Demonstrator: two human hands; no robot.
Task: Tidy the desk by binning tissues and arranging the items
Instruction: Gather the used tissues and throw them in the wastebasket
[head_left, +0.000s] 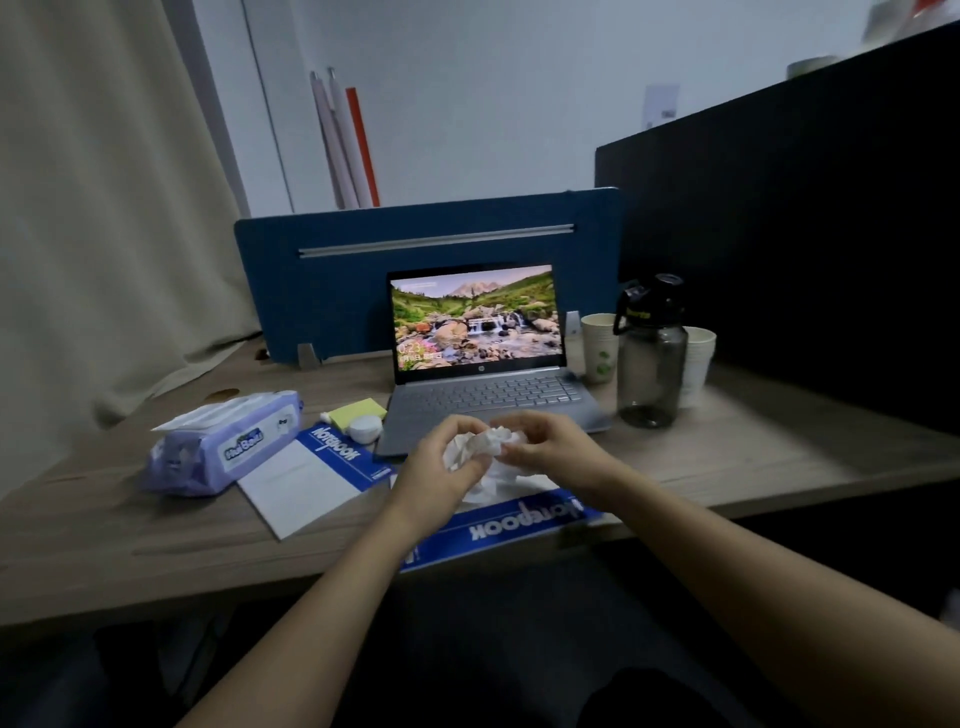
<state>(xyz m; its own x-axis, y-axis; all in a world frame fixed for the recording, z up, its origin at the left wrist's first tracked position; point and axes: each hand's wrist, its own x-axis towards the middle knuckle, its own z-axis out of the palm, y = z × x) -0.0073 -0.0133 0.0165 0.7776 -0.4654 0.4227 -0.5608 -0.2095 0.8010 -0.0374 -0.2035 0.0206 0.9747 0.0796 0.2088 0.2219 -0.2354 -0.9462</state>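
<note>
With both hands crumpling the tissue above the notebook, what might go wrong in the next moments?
1. The crumpled tissue is pinched between the left hand and right hand, and part of it hangs loose below, so a piece may tear off or drop onto the near notebook.
2. That notebook overhangs the desk edge; a brushing forearm could knock it off.
3. No bin is in view, so a swing to the right may hit the water bottle or paper cups.

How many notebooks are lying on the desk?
2. One notebook lies left of the hands, beside the purple wipes pack. The other notebook lies at the desk's front edge, partly under the hands and the crumpled tissue. More could be hidden.
</note>
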